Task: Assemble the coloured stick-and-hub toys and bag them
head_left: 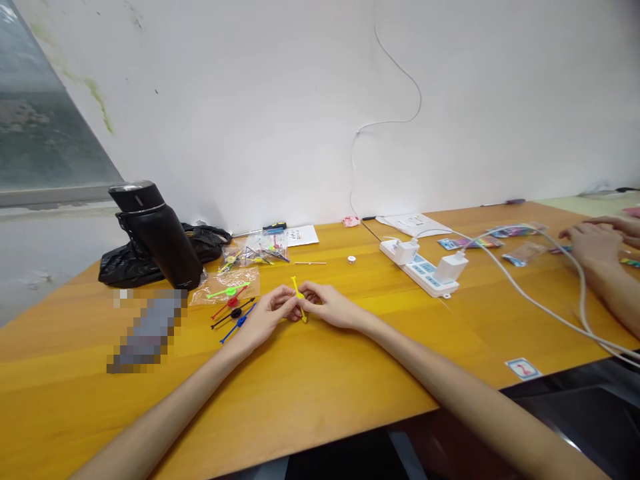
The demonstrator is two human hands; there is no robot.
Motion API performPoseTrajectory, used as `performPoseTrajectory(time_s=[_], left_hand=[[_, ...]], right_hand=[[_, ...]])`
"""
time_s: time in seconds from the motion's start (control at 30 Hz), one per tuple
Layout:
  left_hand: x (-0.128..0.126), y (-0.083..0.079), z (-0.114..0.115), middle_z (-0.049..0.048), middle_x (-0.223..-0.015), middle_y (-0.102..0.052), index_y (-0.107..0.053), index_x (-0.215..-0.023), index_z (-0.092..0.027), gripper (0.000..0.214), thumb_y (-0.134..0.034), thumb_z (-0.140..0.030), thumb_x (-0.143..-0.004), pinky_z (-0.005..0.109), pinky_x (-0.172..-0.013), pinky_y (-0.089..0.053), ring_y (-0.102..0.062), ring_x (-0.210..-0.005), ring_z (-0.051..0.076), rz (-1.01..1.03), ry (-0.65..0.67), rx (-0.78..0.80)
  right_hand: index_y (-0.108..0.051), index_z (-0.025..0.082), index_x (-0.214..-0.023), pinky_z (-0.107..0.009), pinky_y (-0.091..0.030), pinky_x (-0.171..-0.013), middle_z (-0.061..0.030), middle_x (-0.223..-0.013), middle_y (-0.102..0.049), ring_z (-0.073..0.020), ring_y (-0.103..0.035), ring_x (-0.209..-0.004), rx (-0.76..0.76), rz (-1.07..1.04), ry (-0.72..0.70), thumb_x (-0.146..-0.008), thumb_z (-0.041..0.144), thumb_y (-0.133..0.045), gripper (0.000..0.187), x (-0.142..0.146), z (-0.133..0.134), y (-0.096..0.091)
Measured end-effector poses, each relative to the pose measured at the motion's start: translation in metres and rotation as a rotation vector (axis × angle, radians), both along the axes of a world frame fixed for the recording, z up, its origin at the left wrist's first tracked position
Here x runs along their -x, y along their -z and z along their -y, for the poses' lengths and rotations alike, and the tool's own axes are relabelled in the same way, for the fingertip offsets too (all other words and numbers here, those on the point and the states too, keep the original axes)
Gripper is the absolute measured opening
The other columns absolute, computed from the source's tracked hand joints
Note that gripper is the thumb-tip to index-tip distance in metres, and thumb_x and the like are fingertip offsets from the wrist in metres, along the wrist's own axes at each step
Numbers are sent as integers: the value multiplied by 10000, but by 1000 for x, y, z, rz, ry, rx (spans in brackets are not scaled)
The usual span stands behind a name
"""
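A yellow plastic arrow spinner [297, 288] stands upright, slightly tilted, between my two hands over the wooden table. My left hand [270, 313] pinches its middle from the left with thumb and fingers. From the right, my right hand [327, 305] closes on the same part, so the spinner's centre is mostly hidden. Beside my left hand lie a green arrow spinner [230, 291], a red one [232, 303], a black one [235, 313] and a blue one [242, 321], the green one on a clear plastic bag [253, 275].
Left stand a black bottle [163, 237] and a black plastic bag [210, 241]; a pixelated object [153, 330] lies in front. Behind are bagged spinners [265, 250] and a screwdriver [275, 227]. A power strip [425, 277] with cables and another person's hands [595, 247] are right.
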State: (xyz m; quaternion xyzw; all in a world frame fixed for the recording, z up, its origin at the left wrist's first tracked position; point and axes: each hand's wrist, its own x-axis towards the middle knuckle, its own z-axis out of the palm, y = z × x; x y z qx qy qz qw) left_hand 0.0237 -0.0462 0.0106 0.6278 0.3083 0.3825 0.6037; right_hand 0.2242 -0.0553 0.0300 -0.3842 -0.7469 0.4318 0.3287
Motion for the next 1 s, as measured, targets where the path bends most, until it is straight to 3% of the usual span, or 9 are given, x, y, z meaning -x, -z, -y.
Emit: performPoseTrajectory(time_s=[0.17,0.37,0.57,0.7,0.83,1.0], left_hand=[[0,-7,1,34,-876,-709,-617,-991,-174,365,-733,-490,-851,286,-740,-581,-693,-777,157,7,-40,15],[8,-15,-2,76,-1089,-738,-572,-1009,-207,401,-781,-479,-801,317,-761,-602,-702,-967,217,81,-266,64],[7,-16,0,115,-1277,-710,-581,-995,-201,361,-761,-465,-828,312,-814,-581,-711,-1037,224,122,-222,121],[5,-18,2,107,-1265,-715,-591,-983,-201,366,-772,-471,-815,319,-815,-580,-704,-1058,234,108,-202,108],[6,-17,2,102,-1225,-706,-614,-995,-185,363,-751,-480,-835,298,-799,-582,-691,-1051,224,80,-231,98],[4,-17,3,104,-1142,-713,-613,-1054,-179,399,-718,-509,-856,293,-748,-576,-684,-916,192,42,-201,85]], right_hand=[[-619,165,-1099,-319,-500,-801,-67,-949,-704,-182,-644,-852,-9,-37,31,-962,482,-583,347,2,-1,3],[-581,168,-1239,-321,-505,-824,-48,-854,-714,-171,-658,-816,17,-102,29,-986,436,-556,369,3,-2,7],[-654,172,-1046,-307,-490,-800,-48,-853,-717,-174,-659,-808,12,-62,-5,-969,444,-582,291,3,-1,7],[-660,167,-969,-295,-481,-768,-35,-804,-698,-163,-644,-763,35,-93,-3,-936,502,-620,339,4,-1,5],[-631,169,-947,-286,-483,-710,-16,-756,-667,-146,-620,-693,116,-253,68,-878,567,-661,405,3,-5,2],[-618,178,-853,-273,-454,-701,4,-721,-646,-124,-564,-670,174,-367,134,-833,583,-686,411,0,-10,-5]])
